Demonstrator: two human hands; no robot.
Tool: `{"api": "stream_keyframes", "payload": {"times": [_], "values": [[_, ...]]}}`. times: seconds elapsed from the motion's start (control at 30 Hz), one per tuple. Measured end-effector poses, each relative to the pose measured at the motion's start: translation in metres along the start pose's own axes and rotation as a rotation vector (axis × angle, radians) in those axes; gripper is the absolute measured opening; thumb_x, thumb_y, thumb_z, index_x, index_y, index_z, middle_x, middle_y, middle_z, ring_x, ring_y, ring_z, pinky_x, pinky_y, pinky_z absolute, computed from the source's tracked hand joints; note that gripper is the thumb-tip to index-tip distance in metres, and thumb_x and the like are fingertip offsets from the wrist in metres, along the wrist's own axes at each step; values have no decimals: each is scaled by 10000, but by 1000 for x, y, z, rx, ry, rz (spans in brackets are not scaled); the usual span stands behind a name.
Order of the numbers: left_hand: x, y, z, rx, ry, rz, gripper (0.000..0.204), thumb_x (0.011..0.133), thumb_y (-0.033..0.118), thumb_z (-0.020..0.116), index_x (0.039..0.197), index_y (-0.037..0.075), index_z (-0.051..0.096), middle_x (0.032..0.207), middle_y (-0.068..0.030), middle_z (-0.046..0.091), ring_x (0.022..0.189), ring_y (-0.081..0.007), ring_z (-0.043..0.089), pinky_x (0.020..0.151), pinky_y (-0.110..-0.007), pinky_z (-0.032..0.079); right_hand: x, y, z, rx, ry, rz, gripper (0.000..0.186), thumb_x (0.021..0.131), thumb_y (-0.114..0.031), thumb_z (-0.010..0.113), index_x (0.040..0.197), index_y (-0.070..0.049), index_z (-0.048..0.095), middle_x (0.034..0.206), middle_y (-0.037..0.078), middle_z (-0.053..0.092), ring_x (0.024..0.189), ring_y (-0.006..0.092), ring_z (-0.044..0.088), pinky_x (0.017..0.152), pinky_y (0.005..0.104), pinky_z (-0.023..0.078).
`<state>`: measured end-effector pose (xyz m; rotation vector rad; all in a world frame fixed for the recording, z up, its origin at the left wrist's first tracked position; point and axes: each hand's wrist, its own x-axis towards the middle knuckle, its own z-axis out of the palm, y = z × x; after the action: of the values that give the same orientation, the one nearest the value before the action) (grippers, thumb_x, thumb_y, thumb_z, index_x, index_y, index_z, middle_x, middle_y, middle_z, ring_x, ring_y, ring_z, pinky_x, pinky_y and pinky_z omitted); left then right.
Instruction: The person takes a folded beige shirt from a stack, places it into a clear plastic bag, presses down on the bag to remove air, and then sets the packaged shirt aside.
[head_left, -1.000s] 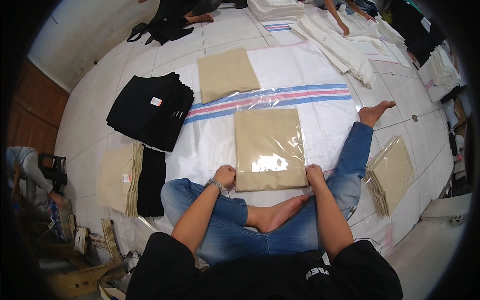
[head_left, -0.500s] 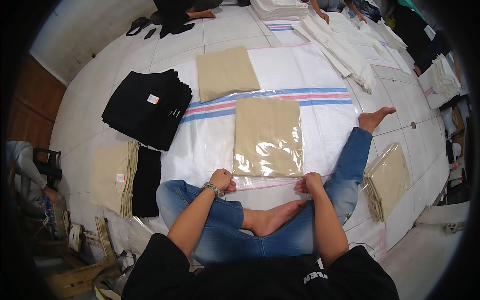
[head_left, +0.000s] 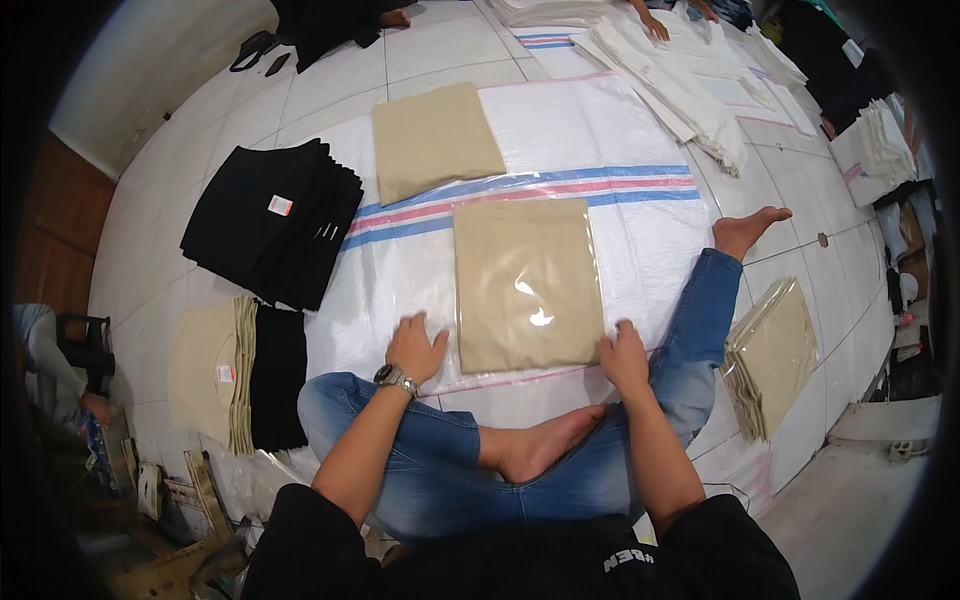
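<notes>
A folded beige garment in a clear plastic bag (head_left: 528, 285) lies flat in front of me on a white woven sheet (head_left: 640, 255) with blue and pink stripes. My left hand (head_left: 415, 350), a metal-band watch on its wrist, is open with its fingers spread just left of the bag's near-left corner. At the bag's near-right corner is my right hand (head_left: 625, 357), its fingers apart and touching or nearly touching the bag's edge. Beyond the bag rests another folded beige garment (head_left: 438, 142).
To the left sits a stack of folded black garments (head_left: 265, 220), with beige garments (head_left: 205, 375) and black folded cloth (head_left: 278, 375) nearer me. Bagged beige garments (head_left: 770, 355) are piled beyond my right knee. White garments (head_left: 670, 100) and other people's hands (head_left: 655, 27) appear at the far right.
Both hands have let go of the bag's near edge and opened. My left hand has moved outward to the left and forward. The bagged garment sits slightly closer to me.
</notes>
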<state>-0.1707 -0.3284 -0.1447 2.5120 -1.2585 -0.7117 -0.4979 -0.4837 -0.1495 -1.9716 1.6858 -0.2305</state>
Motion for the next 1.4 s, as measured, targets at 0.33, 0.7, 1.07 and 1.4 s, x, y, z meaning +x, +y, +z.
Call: {"api": "stream_keyframes", "payload": {"times": [0.33,0.7,1.07,1.4], "values": [[118,108,57,189,321,319,750,961,571,413,1532,98,304,1615,-199,164,1501,-361,115,1198,-530,89,121,-95,76,-338,212,-543,640,966,-522,451,1514,-203,367,1595,152,255,1478,363,204,1163,614,129],[25,85,38,209,143,569,832,903,547,536,1520,44,295,1603,-241,150,1497,-374,124,1188,-563,106,35,-71,30,-319,35,-614,695,946,-530,476,1516,-151,351,1594,182,231,1473,394,190,1169,593,147],[-14,22,43,31,86,-32,390,870,287,662,1100,-19,589,1163,-273,576,1112,-385,553,921,-470,439,10,-16,-13,-296,-256,103,464,862,-301,629,1215,-17,526,1268,298,552,1232,386,524,993,556,406],[-15,14,73,-392,80,-85,462,924,125,568,1309,-7,349,800,-244,676,795,-394,683,745,-474,517,4,24,19,386,-161,212,331,860,-83,605,1128,-28,418,759,232,656,573,303,672,566,428,530]]}}
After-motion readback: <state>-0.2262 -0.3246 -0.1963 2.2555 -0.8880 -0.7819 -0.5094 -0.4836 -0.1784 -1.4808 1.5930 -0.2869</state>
